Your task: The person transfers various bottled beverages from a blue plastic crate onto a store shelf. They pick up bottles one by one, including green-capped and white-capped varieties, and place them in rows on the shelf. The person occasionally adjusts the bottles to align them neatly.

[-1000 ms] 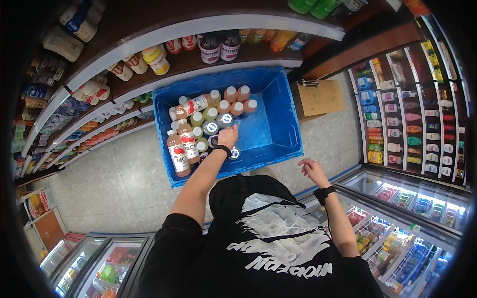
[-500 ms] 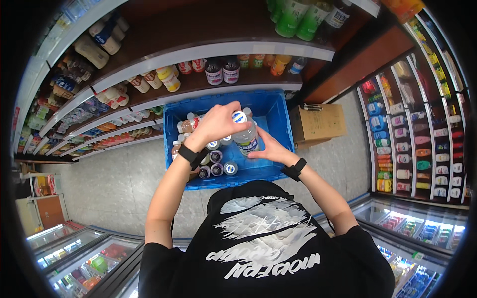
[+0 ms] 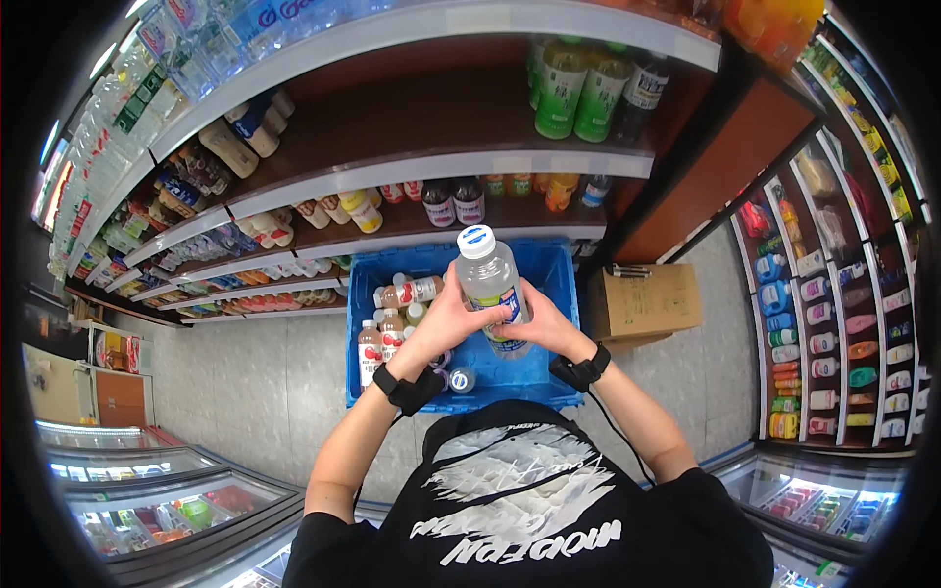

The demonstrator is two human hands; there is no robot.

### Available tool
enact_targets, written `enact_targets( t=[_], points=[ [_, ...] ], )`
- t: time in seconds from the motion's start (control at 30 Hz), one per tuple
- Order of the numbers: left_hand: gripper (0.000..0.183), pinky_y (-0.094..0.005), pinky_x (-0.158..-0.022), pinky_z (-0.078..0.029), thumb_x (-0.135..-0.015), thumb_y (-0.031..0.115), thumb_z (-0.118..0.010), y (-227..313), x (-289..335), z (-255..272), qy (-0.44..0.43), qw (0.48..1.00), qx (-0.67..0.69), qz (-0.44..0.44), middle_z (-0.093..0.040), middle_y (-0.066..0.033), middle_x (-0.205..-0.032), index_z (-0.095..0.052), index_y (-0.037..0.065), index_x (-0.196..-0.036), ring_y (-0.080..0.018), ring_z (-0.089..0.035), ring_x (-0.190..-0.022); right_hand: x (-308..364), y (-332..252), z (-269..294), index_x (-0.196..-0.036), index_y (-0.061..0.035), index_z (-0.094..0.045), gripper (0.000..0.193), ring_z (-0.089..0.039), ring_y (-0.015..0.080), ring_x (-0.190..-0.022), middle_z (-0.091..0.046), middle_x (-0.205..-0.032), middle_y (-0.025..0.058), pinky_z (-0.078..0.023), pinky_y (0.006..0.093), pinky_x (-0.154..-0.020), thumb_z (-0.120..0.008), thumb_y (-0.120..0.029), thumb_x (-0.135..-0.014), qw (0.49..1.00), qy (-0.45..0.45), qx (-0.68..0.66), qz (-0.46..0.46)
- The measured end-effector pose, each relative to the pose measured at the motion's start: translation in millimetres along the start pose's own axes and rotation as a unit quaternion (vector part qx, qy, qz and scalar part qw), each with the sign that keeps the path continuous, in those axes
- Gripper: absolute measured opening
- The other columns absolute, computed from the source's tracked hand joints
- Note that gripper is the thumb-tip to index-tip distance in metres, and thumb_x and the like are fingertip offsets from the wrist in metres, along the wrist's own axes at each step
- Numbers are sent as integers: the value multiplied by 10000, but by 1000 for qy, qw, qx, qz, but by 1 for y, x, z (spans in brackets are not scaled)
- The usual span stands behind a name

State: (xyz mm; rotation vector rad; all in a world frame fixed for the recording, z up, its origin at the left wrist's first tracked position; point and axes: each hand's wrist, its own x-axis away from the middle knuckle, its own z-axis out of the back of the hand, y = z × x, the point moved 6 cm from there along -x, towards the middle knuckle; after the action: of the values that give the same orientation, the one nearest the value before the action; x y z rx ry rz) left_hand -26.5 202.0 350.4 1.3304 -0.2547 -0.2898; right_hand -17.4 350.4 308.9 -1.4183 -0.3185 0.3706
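A clear plastic drink bottle (image 3: 487,269) with a white cap and a coloured label stands upright between my hands, above a blue crate (image 3: 359,279). My left hand (image 3: 453,318) is wrapped round its left side, the thumb across the label. On the other side my right hand (image 3: 549,318) grips the bottle with curled fingers. Below them the crate's left half holds several bottles, among them a bottle with a red-and-white label (image 3: 371,351) and a clear one with a white-and-blue cap (image 3: 461,380). My hands hide part of the crate's contents.
Shelves (image 3: 392,176) of drinks rise in front, with green bottles (image 3: 563,93) at upper right. A cardboard box (image 3: 649,302) sits on the floor right of the crate. Product racks (image 3: 823,323) line the far right; glass-topped freezers (image 3: 147,490) stand at the lower sides.
Both hands have raised the bottle out of the crate. My left hand has shifted from the bottle's top to its side. The view has tilted up, showing more upper shelf.
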Motion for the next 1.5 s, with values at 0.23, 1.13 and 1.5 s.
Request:
enact_targets(
  t=[0.23, 1.13, 1.5],
  points=[
    [858, -401, -965, -433, -644, 154, -844, 109, -26, 15, 87, 951, -171, -241, -517, -171, -1236, -325, 53, -1320, -328, -520, -1162, 13, -20, 70, -1410, -70, -350, 704, -458, 288, -1227, -464, -1328, 162, -376, 352, -1013, -699, -119, -800, 967, 152, 157, 129],
    [464, -319, -760, -486, -831, 307, -661, 101, -414, 93, 189, 955, -148, -177, -634, -144, -1013, -530, 10, -1162, -239, -608, -893, 610, 337, 49, -1067, -25, -457, 315, -655, 285, -637, -620, -810, 177, -574, 407, -506, -549, -282, -910, 674, 466, -238, -522],
    [343, -270, -660, -472, -920, 292, -548, 110, -437, 96, 162, 961, -153, -161, -642, -94, -897, -585, 10, -1111, -156, -593, -762, 609, 318, 46, -1078, -37, -482, 294, -676, 275, -661, -665, -832, 197, -547, 336, -554, -563, -260, -903, 669, 444, -249, -541]
  ],
)
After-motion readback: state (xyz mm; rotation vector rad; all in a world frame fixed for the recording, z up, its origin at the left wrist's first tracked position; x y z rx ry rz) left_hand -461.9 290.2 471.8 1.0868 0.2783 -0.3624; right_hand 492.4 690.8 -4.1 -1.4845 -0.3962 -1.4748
